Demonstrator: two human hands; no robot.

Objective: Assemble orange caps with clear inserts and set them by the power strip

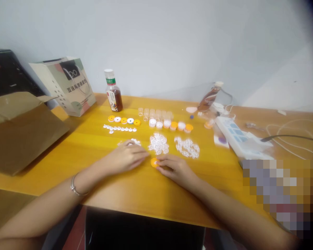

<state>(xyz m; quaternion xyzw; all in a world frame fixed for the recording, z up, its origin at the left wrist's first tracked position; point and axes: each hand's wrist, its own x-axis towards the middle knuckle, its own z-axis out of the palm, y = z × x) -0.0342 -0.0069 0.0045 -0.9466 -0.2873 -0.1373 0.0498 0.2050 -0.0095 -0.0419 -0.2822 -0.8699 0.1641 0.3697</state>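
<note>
My right hand (176, 168) has its thumb and fingers closed on the edge of a round orange cap (153, 162) with a white centre, at the table surface. My left hand (130, 156) is just left of it, slightly blurred, its fingers loosely stretched to the right with nothing visible in them. Small white pieces (136, 142) lie partly hidden behind that hand. Beyond the cap are a heap of white openwork plastic pieces (158, 143) and a second heap of similar pieces (187, 147) to its right.
Behind the heaps stand rows of orange and white caps (123, 120), small white discs (122, 129) and clear cups (152, 114). A paper bag (75, 86), an open cardboard box (26, 132), a drink bottle (114, 95), a tilted bottle (210, 98) and a power strip (234, 135) surround them.
</note>
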